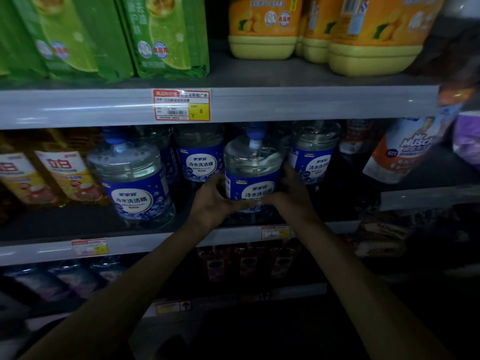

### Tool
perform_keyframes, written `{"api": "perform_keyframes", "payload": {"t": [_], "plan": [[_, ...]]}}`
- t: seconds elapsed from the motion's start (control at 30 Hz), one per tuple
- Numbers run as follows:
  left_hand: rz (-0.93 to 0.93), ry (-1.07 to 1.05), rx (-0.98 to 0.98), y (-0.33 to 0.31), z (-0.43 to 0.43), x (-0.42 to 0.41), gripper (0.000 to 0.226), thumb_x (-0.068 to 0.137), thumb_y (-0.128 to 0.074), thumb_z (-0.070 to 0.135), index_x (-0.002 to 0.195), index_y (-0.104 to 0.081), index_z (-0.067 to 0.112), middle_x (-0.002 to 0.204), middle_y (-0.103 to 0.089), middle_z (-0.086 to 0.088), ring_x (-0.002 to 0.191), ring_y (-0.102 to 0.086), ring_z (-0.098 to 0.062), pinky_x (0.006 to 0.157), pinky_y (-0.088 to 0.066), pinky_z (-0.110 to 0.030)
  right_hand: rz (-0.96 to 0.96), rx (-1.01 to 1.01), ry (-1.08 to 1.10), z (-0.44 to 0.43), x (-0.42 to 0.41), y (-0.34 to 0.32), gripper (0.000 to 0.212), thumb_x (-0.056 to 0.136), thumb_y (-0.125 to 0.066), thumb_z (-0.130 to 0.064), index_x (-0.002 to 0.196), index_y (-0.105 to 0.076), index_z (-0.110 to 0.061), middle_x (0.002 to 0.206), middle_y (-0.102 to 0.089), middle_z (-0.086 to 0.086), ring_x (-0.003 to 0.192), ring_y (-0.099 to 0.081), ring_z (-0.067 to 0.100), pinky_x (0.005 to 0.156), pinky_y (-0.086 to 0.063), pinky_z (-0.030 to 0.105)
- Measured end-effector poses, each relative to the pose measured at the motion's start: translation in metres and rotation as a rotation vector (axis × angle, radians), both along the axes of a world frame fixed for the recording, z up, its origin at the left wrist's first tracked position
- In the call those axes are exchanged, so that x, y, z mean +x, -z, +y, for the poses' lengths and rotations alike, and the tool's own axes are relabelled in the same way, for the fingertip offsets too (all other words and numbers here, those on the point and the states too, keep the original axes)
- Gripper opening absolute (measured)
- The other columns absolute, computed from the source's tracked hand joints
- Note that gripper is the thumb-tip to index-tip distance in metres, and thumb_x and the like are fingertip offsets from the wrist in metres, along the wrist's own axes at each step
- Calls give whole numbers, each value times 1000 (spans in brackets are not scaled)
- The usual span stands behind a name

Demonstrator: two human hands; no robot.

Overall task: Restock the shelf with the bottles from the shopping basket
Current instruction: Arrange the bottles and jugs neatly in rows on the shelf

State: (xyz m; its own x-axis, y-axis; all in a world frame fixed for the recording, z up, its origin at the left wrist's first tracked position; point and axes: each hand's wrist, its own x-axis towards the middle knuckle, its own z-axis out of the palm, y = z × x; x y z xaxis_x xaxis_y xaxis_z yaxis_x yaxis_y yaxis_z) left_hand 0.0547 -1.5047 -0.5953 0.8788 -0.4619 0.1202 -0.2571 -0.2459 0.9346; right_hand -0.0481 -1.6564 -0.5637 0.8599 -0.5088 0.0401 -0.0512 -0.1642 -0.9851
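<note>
Bottle in hand: we hold a clear bottle with a blue label and blue cap, upright, at the front of the middle shelf.
Left grip: our left grip wraps the bottle's lower left side, with the fingers curled across the front of the label.
Right grip: our right grip clasps the lower right side, with the fingertips reaching toward the left ones over the label.
Neighbours: a matching front bottle stands to the left, well apart. Two rear bottles stand just behind ours, one on each side.
Basket: it is not in view.
Contact with shelf: the light is dim and our hands cover the base, so we cannot tell whether it is already on the shelf; it seems to be at least very near.
Step in hand: we judge this to be setting the bottle down in the front row.
Doing it well: we should keep the bottle upright and lower it until the base sits flat. We should also turn the label to face forward like its neighbours, and stay clear of the rear bottles.
Releasing: we should let go only once the weight is on the shelf, then draw both hands straight back.
</note>
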Motion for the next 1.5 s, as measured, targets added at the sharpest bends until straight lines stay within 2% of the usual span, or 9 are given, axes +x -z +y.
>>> {"api": "perform_keyframes", "payload": {"t": [0.2,0.5,0.63,0.77,0.93,1.0,1.13,1.33,1.5], "plan": [[31,63,10,-3,12,-3,73,59,-99,22,121,-60,14,107,-71,15,92,-67,11,78,-58,-14,-31,86,-16,5,-3,-12,78,71,-63,19,134,-55,-25,122,-70,-5,111,-66,13,89,-57,39],[-9,132,-46,-4,14,-13,71,72,-92,24,135,-58,17,130,-69,6,115,-66,-3,97,-58,-29,-30,245,-31,-7,-14,-16,85,70,-45,25,135,-59,-28,105,-74,-21,97,-68,-1,63,-57,21],[4,102,-102,-8,14,-15,73,74,-91,16,138,-56,14,129,-68,7,113,-65,2,85,-56,-14,-58,154,-23,-6,-11,-12,82,68,-56,25,136,-57,-22,118,-73,-9,108,-68,10,67,-58,24],[30,113,-132,-14,14,-19,70,75,-89,6,136,-56,11,122,-67,10,101,-65,13,79,-54,-9,-48,65,-95,-4,-9,-13,85,67,-69,25,138,-53,-20,118,-69,-8,97,-67,-4,68,-57,15],[104,150,-207,-26,17,-28,52,88,-78,14,136,-58,12,121,-71,10,108,-68,1,81,-54,-13,-12,-55,-118,-10,-9,-5,91,57,-94,-1,135,-54,-27,131,-64,-4,115,-64,9,91,-58,30],[121,178,-229,-29,19,-33,45,93,-73,16,136,-59,12,122,-71,11,110,-68,-1,82,-54,-13,-7,-104,-100,-11,-12,-4,93,53,-99,-12,131,-54,-34,135,-58,-3,118,-60,8,92,-55,25],[102,207,-232,-28,24,-37,47,90,-75,13,134,-60,16,122,-71,16,112,-66,3,87,-53,-13,-20,-182,-70,-8,-20,-8,92,51,-101,-15,114,-47,-55,138,-53,-2,124,-54,14,105,-47,33],[47,180,-281,-31,28,-39,48,83,-81,4,129,-67,10,118,-75,7,112,-69,-6,88,-55,-18,-99,-146,-73,-1,-31,-6,89,55,-97,-1,128,-55,-30,114,-63,-22,96,-60,-21,77,-50,4],[7,184,-349,-35,26,-48,61,82,-78,-3,140,-59,5,129,-71,-3,120,-67,-13,94,-57,-26,-199,-113,27,8,-41,-5,83,56,-96,2,129,-62,-15,117,-72,-9,104,-68,-2,81,-58,16]]}}
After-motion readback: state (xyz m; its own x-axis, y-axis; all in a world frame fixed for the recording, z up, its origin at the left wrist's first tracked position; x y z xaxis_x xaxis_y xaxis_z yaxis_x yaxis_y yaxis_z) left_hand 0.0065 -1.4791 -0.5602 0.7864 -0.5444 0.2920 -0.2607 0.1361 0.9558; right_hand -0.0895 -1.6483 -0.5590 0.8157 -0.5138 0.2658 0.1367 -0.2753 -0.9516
